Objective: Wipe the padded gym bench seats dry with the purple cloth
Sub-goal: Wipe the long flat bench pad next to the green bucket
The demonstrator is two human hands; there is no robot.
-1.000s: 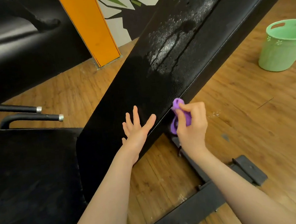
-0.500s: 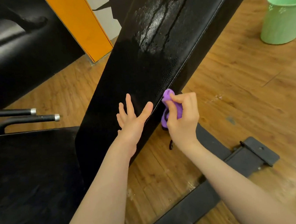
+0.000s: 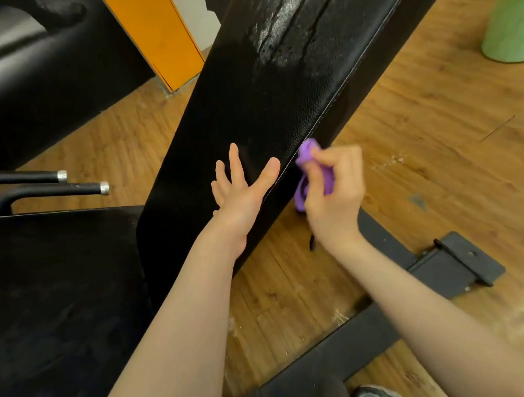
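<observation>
A long black padded bench back (image 3: 264,107) slopes from lower left to upper right, with a wet, shiny patch (image 3: 284,21) high up on it. My left hand (image 3: 240,191) lies flat with straight fingers on the pad's lower part. My right hand (image 3: 335,197) grips the bunched purple cloth (image 3: 306,158) and holds it against the pad's right side edge, just beside my left thumb. A second black padded seat (image 3: 56,317) fills the lower left.
A green plastic bucket (image 3: 512,10) stands on the wooden floor at the upper right. The bench's dark steel frame and foot plate (image 3: 455,262) lie under my right arm. Two black bars with silver ends (image 3: 59,187) stick out at left. An orange post (image 3: 156,34) stands behind.
My right hand has shifted slightly along the pad's side edge with the cloth. My left hand stays flat on the pad. The view has tilted down a little.
</observation>
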